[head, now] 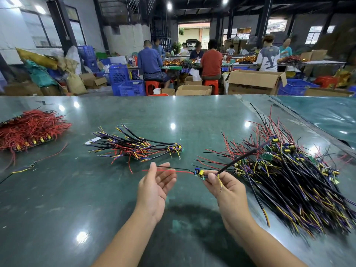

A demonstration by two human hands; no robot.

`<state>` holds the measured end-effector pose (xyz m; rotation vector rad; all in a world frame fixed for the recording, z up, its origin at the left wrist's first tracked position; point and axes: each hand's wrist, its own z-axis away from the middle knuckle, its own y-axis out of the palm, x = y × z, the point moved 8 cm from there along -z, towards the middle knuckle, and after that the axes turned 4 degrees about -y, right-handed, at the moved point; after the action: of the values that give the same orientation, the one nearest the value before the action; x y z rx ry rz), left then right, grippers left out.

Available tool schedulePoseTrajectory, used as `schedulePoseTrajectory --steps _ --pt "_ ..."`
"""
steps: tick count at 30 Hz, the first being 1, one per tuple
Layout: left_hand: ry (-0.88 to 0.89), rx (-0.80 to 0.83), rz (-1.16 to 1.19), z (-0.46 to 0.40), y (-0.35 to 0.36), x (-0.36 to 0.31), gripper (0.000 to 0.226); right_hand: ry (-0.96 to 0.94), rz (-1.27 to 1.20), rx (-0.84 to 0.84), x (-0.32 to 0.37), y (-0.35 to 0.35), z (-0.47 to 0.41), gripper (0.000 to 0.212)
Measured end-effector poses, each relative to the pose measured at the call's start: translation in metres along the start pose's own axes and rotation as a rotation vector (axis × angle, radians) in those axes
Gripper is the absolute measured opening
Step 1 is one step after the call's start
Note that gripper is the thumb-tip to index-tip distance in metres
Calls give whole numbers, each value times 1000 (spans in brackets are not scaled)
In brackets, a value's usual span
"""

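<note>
My right hand pinches a small green circuit board with a blue and a yellow part on it, held above the dark green table. A red wire and a black wire run left from the board. A thick black cable rises from it to the upper right, and a yellow wire hangs over my palm. My left hand is open, palm turned right, fingers relaxed; the red and black wires pass just above its fingertips. I cannot tell whether they touch.
A big heap of wired boards lies to the right, a smaller bundle ahead at centre-left, and a pile of red wires at far left. One loose wired piece lies at left. Several people sit at benches beyond, among boxes and blue crates.
</note>
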<state>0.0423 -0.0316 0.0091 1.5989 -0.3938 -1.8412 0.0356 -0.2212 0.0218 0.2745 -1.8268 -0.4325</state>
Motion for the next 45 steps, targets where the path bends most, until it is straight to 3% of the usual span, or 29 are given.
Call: schedulePoseTrajectory --steps 6,9,13,16,20,24,29,32,36,41,45 --pt "-35 269 -333 18 29 26 30 -7 159 133 2 7 2 22" --pt "17 204 -358 16 24 24 10 -49 354 217 2 14 5 30" --pt "81 117 -390 11 17 14 16 -260 619 341 18 23 11 46" --pt "83 88 -419 11 15 12 16 -382 672 385 26 27 14 38" --pt "8 131 -396 10 16 16 13 -390 684 380 26 24 11 24" --pt "-34 165 -349 12 17 19 6 -277 584 339 20 15 6 26" --pt "-128 281 -385 20 28 29 30 -256 509 182 23 6 4 20" --pt "-196 341 -369 27 34 38 27 -232 460 142 23 4 5 19" --pt "-149 293 -310 24 32 31 23 -170 488 154 20 7 4 15" --pt "-96 231 -286 19 26 24 17 185 51 45 -4 4 7 11" --pt "-102 212 -262 17 27 22 14 354 -189 -10 -14 7 9 13"
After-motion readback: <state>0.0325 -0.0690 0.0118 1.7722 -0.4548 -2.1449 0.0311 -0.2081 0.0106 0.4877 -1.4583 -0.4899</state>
